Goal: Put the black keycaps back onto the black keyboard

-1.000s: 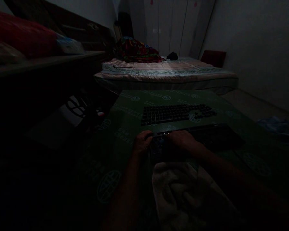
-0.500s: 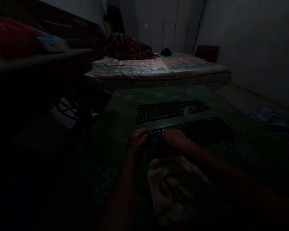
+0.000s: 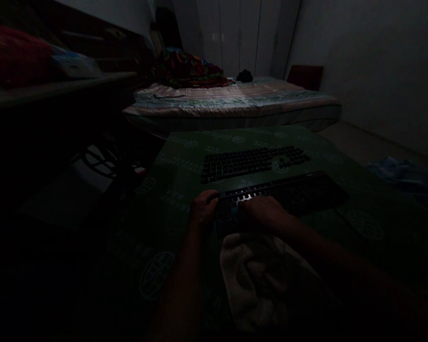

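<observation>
The room is very dark. A black keyboard body (image 3: 306, 192) lies on a green patterned mat (image 3: 178, 185) in front of me. My left hand (image 3: 203, 209) is closed round its left end. My right hand (image 3: 262, 213) rests on its near left part with the fingers curled down; what they pinch is hidden. Small pale spots show on the keyboard just beyond my right knuckles. Beyond it a set of loose dark keycaps (image 3: 253, 162) lies in keyboard layout on the mat. A pale towel (image 3: 264, 280) is bunched between my forearms.
A low bed (image 3: 235, 102) with a striped sheet and a colourful bundle (image 3: 190, 69) stands behind the mat. A dark shelf (image 3: 57, 88) with cushions runs along the left. A black-and-white object (image 3: 96, 164) lies left of the mat, and a blue cloth (image 3: 399, 173) right.
My right hand has drawn slightly back towards me on the keyboard, uncovering pale spots by my knuckles. My view shifted a little; the left hand keeps its grip.
</observation>
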The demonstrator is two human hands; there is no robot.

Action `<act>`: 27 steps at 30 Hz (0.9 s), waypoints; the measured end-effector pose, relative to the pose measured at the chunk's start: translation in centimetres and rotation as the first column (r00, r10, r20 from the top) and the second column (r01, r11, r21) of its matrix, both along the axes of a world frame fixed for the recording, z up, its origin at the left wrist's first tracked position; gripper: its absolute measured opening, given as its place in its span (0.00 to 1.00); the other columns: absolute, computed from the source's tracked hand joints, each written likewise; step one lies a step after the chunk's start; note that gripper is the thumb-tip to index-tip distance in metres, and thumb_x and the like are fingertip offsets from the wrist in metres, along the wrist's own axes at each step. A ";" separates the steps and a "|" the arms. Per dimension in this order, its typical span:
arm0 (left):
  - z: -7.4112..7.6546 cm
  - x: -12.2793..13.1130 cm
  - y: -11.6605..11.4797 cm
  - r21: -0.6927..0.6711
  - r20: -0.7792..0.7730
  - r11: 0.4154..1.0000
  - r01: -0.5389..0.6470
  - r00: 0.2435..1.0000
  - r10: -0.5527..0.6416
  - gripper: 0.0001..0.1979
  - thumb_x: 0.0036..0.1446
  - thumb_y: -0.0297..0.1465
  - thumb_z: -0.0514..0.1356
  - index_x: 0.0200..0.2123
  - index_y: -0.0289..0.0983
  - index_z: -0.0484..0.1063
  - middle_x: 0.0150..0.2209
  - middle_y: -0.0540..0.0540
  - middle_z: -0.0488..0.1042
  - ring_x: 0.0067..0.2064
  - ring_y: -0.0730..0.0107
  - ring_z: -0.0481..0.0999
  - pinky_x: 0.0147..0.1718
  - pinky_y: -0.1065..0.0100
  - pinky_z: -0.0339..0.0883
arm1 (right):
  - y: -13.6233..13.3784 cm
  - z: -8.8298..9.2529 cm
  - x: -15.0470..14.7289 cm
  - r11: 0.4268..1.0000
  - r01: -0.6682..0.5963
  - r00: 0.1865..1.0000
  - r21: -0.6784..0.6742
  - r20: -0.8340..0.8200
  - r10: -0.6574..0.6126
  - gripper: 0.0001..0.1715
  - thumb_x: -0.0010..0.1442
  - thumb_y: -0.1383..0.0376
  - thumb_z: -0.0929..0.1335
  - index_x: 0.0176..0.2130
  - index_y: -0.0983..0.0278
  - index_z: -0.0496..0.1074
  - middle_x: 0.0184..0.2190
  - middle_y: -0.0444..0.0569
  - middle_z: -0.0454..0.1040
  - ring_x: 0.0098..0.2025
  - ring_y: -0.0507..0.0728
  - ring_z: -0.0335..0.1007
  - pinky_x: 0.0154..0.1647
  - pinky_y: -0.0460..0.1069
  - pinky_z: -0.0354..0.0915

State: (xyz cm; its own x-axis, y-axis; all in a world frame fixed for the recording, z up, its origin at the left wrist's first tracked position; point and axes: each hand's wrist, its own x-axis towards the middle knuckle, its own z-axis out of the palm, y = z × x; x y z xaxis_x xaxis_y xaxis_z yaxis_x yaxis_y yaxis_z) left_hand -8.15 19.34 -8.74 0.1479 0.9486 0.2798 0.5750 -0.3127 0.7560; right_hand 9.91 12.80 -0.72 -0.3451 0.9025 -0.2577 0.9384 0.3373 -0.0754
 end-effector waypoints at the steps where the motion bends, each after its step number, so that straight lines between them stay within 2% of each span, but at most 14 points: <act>1: 0.0 0.0 0.0 0.004 0.001 1.000 -0.001 1.000 0.001 0.12 0.48 0.30 0.54 0.36 0.36 0.73 0.40 0.46 0.75 0.43 0.65 0.73 0.46 0.64 0.65 | -0.1 0.0 0.1 1.000 0.003 1.000 -0.004 0.002 -0.003 0.17 0.56 0.63 0.59 0.42 0.62 0.71 0.37 0.54 0.76 0.38 0.61 0.73 0.33 0.51 0.65; 6: -0.1 0.0 0.0 0.014 -0.004 1.000 0.003 1.000 -0.003 0.13 0.49 0.31 0.53 0.37 0.36 0.73 0.41 0.45 0.74 0.44 0.65 0.72 0.47 0.64 0.65 | -0.3 0.5 1.1 0.999 0.033 0.999 -0.043 0.028 -0.032 0.16 0.55 0.61 0.60 0.38 0.62 0.72 0.35 0.54 0.76 0.36 0.62 0.73 0.31 0.51 0.65; 11: -0.1 -0.1 0.0 -0.003 -0.011 1.000 0.001 1.000 -0.001 0.13 0.49 0.31 0.54 0.37 0.36 0.73 0.41 0.45 0.74 0.44 0.64 0.72 0.47 0.63 0.65 | 0.4 1.3 0.6 0.995 0.098 0.995 -0.009 -0.021 -0.098 0.19 0.58 0.60 0.57 0.44 0.61 0.70 0.38 0.55 0.75 0.39 0.61 0.72 0.34 0.51 0.65; 18: -0.2 -0.2 0.2 -0.012 -0.001 1.000 -0.006 1.000 0.006 0.15 0.48 0.33 0.54 0.38 0.35 0.73 0.41 0.44 0.74 0.44 0.64 0.72 0.47 0.64 0.65 | 0.9 0.0 -0.9 0.999 0.035 0.999 0.005 -0.024 -0.035 0.18 0.58 0.65 0.58 0.45 0.63 0.70 0.38 0.57 0.75 0.39 0.62 0.73 0.34 0.52 0.65; 24: -0.4 -0.2 0.2 -0.009 0.012 1.000 -0.001 1.000 0.001 0.14 0.48 0.33 0.54 0.37 0.36 0.73 0.41 0.44 0.74 0.44 0.64 0.72 0.47 0.62 0.65 | 1.2 0.5 0.6 0.998 0.067 0.997 0.004 -0.035 -0.067 0.19 0.58 0.59 0.57 0.44 0.60 0.70 0.38 0.55 0.75 0.38 0.62 0.73 0.33 0.53 0.66; 27: -0.4 -0.2 0.2 -0.012 0.026 1.000 -0.006 1.000 0.006 0.14 0.48 0.32 0.54 0.37 0.36 0.73 0.41 0.44 0.74 0.44 0.63 0.72 0.47 0.62 0.65 | 1.9 0.5 0.6 0.999 0.017 1.000 0.036 -0.014 -0.016 0.18 0.58 0.61 0.58 0.44 0.60 0.71 0.38 0.55 0.75 0.38 0.62 0.72 0.33 0.52 0.65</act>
